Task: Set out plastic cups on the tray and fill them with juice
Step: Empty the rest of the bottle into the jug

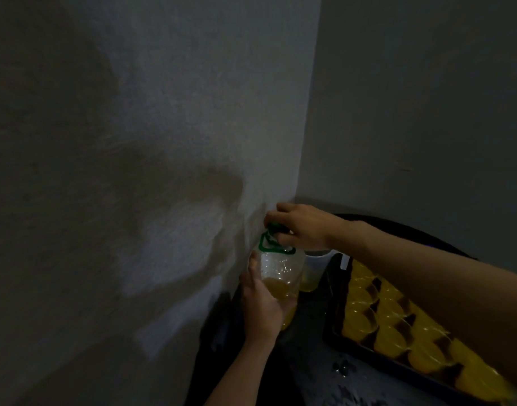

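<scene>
A clear plastic juice bottle with a green handle and green cap stands upright near the wall corner, holding yellow juice in its lower part. My left hand wraps around the bottle's body from the left. My right hand grips the green cap on top. To the right lies a dark tray packed with several plastic cups full of yellow juice. My right forearm hides part of the tray.
A white jug with some yellow liquid stands behind the bottle, next to the tray's far corner. Grey walls close in on the left and behind. The surface is dark, with a few wet drops near the tray's front.
</scene>
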The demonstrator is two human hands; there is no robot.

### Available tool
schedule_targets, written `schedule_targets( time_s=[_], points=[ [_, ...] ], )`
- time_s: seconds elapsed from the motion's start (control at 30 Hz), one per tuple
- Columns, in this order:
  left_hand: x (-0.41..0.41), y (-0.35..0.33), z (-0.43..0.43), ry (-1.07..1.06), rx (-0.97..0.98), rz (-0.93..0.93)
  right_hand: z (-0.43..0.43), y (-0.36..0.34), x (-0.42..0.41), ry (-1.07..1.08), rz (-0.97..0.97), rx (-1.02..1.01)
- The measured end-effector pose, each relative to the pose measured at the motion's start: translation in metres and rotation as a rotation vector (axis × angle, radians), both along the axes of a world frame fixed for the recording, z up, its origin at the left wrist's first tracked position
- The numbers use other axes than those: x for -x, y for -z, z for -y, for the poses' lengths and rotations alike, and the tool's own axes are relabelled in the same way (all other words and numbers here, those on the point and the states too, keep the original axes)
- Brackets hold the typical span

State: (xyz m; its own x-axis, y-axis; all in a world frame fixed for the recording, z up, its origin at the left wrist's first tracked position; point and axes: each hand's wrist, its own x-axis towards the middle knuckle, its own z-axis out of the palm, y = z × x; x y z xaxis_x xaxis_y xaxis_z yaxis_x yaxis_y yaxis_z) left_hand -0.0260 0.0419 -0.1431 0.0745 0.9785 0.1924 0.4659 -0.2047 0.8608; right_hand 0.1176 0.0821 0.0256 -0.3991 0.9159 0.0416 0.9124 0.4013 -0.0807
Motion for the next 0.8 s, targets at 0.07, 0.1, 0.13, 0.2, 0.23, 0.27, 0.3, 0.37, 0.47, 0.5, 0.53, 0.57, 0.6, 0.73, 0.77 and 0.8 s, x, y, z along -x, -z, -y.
schedule_targets(
  time_s=[0.07,0.1,0.13,0.2,0.23,0.27,0.3,0.37,0.47,0.5,0.53,0.57,0.6,0.73,0.77,0.8],
  points=[
    [0.001,0.001,0.000,-0.002,-0.015,-0.009,0.001,-0.001,0.001,0.070,0.027,-0.072],
    [0.001,0.002,0.000,-0.003,-0.029,-0.021,0.000,-0.001,0.002,0.114,0.037,-0.112],
    [0.001,0.004,-0.001,-0.008,-0.045,-0.032,-0.002,0.000,0.003,0.150,0.043,-0.129],
    [0.002,0.008,-0.003,-0.012,-0.072,-0.045,-0.007,0.004,0.005,0.171,0.006,-0.096],
    [0.002,0.009,-0.003,-0.010,-0.072,-0.046,-0.008,0.004,0.007,0.155,-0.026,-0.064],
    [0.003,0.010,-0.003,-0.006,-0.060,-0.043,-0.009,0.003,0.007,0.121,-0.043,-0.034],
    [0.003,0.009,-0.003,0.000,-0.047,-0.038,-0.007,0.001,0.007,0.082,-0.032,-0.006],
    [0.004,0.006,-0.002,0.013,-0.028,-0.044,-0.002,-0.005,0.005,0.011,0.054,0.036],
    [0.006,0.003,-0.002,0.027,-0.006,-0.024,0.005,-0.010,0.005,-0.007,0.108,0.053],
    [0.005,0.002,-0.001,0.029,-0.003,-0.028,0.007,-0.009,0.006,0.022,0.096,0.046],
    [0.005,0.002,-0.001,0.025,-0.009,-0.035,0.008,-0.008,0.008,0.068,0.079,0.026],
    [0.004,0.003,-0.001,0.021,-0.019,-0.039,0.008,-0.006,0.010,0.129,0.064,-0.001],
    [0.004,0.003,-0.001,0.021,-0.028,-0.037,0.008,-0.004,0.013,0.180,0.065,-0.036],
    [0.004,0.006,-0.002,0.018,-0.034,-0.016,0.001,0.000,0.019,0.184,0.196,-0.103],
    [0.005,0.007,-0.002,0.013,-0.030,-0.017,0.000,0.000,0.018,0.161,0.189,-0.097],
    [0.005,0.007,-0.002,0.013,-0.031,-0.021,-0.001,-0.001,0.017,0.134,0.179,-0.092]
  ],
)
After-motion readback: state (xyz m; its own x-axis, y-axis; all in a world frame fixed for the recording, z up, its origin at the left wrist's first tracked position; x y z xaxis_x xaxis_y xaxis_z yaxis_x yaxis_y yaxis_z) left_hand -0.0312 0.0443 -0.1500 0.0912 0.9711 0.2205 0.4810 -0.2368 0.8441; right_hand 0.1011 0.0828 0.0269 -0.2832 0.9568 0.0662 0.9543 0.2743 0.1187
